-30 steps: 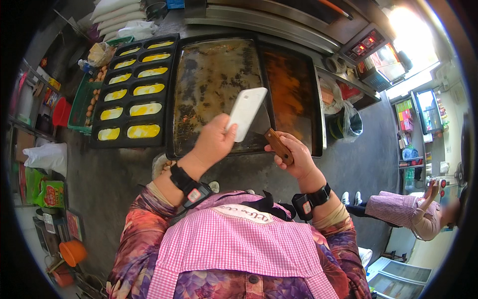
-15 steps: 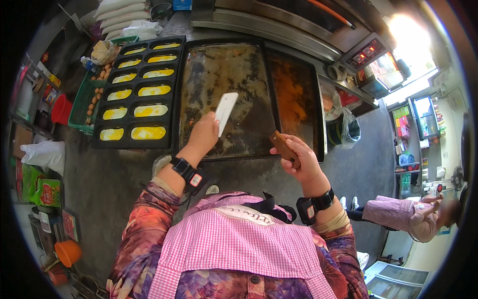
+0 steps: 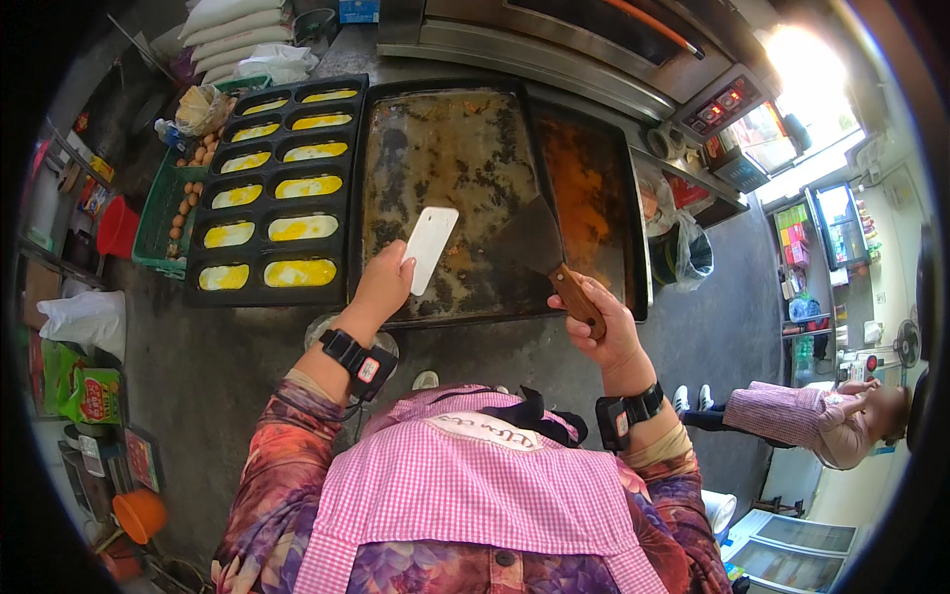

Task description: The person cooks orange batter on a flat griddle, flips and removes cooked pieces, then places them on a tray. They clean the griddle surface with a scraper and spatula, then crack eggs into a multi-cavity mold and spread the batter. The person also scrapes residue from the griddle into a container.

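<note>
My left hand (image 3: pixel 384 280) grips a white flat plastic scraper (image 3: pixel 433 245), upright and tilted over the near part of a large scorched baking tray (image 3: pixel 445 158). Beside it, my right hand (image 3: pixel 606 327) is closed on the wooden handle of a metal scraper (image 3: pixel 529 233), whose wide dark blade lies over the same tray, close to or on it; contact is unclear. A second, rust-coloured tray (image 3: pixel 584 178) sits to the right. On the left is a black mold pan (image 3: pixel 255 249) with several oblong cups holding a yellow and white mixture.
A green crate (image 3: pixel 153 233) with several eggs stands left of the pan, white sacks (image 3: pixel 228 40) behind it. A steel oven (image 3: pixel 554 45) runs along the back. A bagged bin (image 3: pixel 683 257) stands right of the trays. A co-worker (image 3: pixel 792 416) is at the far right.
My left hand and white scraper have moved left and toward me. My right hand has shifted slightly right and down, and the metal blade shows more plainly over the tray.
</note>
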`<state>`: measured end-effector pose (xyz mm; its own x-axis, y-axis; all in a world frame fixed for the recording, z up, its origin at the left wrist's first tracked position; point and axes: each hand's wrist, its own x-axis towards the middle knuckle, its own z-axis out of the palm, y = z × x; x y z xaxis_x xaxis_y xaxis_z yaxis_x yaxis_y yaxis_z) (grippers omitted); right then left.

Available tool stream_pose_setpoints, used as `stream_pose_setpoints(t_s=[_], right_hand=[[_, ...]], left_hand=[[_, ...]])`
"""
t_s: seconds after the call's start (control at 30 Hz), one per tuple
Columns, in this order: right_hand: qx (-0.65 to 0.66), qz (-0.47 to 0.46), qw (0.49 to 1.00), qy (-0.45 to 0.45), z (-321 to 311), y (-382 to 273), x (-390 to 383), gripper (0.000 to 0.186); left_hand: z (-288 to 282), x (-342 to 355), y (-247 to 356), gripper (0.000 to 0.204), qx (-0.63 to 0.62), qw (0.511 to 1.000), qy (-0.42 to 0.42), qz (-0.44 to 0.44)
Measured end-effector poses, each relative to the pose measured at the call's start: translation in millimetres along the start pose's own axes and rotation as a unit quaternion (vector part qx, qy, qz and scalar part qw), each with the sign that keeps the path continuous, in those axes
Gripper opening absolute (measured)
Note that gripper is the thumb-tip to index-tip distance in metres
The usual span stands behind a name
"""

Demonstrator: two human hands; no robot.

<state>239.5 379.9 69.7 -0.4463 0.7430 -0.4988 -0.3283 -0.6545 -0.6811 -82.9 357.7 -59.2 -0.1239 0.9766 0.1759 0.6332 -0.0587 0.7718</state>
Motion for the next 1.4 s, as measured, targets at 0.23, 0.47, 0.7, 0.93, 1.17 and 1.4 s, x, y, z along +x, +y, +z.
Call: stream_pose_setpoints(t_s=[0.23, 0.47, 0.7, 0.93, 1.17, 1.4], right_hand=[[0.007, -0.009, 1.0, 0.002, 14.9, 19.5, 2.2, 0.035], [-0.006, -0.041, 0.998, -0.047, 33.5, 23.7, -11.6, 0.037], [-0.012, -0.069, 0.998, -0.009, 41.9, 44.2, -37.5, 0.035], [-0.206, -0.251, 0.945, 0.034, 45.4, 89.2, -86.1, 0.03], [-0.527, -0.54, 0.649, 0.102, 72.9, 140.5, -105.3, 0.03], [-0.549, -0.554, 0.623, 0.054, 134.7, 172.8, -106.0, 0.031]], left_hand=[[-32.1, -14.7, 39.0, 0.016, -0.069, 0.993, 0.006, 0.093], [-31.8, -18.4, 34.9, 0.011, 0.05, 0.993, 0.035, 0.096], [-33.3, -52.6, 46.4, 0.009, 0.0, 0.977, 0.063, 0.206], [-57.9, -86.0, 14.0, 0.012, -0.023, 0.992, 0.113, 0.045], [-129.4, -180.2, -6.8, 0.008, -0.237, 0.961, 0.115, -0.079], [-203.1, -249.4, -24.2, 0.007, -0.272, 0.938, 0.185, -0.109]])
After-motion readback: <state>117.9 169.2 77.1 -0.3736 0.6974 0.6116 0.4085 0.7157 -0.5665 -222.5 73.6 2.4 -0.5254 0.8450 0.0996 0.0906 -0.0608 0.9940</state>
